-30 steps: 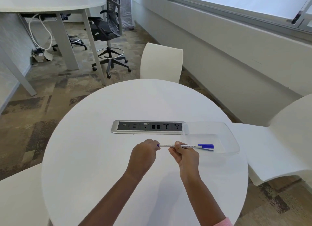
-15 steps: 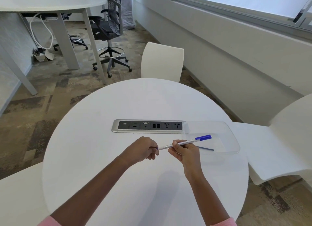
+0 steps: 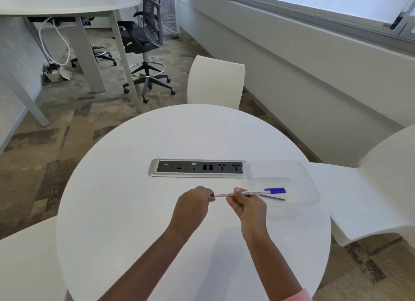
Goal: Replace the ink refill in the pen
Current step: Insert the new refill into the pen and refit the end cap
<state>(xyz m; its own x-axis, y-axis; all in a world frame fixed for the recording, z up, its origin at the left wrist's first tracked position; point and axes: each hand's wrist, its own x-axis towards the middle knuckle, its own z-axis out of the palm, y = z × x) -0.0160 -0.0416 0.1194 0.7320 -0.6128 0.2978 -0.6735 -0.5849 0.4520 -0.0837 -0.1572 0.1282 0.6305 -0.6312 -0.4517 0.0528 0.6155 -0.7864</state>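
Pen [image 3: 241, 193] held level above the table [image 3: 125, 188], roughly mid-table toward the near edge, just in front of the built-in socket strip [image 3: 197, 168]. Right hand [image 3: 247, 205] pinching the white barrel near its middle, likely as the steady anchor. Left hand [image 3: 194, 203] closed on the pen's tip end, fingers hiding the tip itself; probably twisting or pulling the nose piece to free the refill, though cannot tell whether anything has come loose. Blue cap end [image 3: 275, 190] pointing right, hanging over the clear tray [image 3: 310, 184] at the table's right edge. Thin dark stick [image 3: 272, 197] lying in the tray, just below the cap end, likely the spare refill, parked there so it cannot roll away and within easy reach of the right hand. Swap apparently at an early stage.
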